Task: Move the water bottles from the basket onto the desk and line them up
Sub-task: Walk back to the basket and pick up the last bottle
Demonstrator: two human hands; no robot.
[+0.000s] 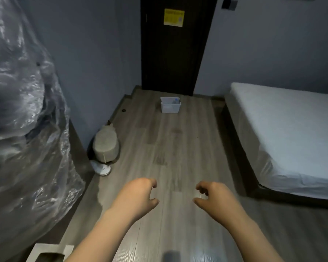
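A small white basket (170, 108) stands on the wooden floor far ahead, close to a dark door. A clear water bottle (175, 101) pokes up inside it at the right. My left hand (140, 195) and my right hand (213, 196) are held out in front of me over the floor, well short of the basket. Both hands are empty, with fingers loosely curled and apart. No desk is in view.
A bed with a white mattress (284, 133) fills the right side. A large plastic-wrapped bulk (23, 110) stands at the left. A round grey bin (105, 144) and a white slipper (100, 168) sit by the left wall. The dark door (174, 46) closes the far end.
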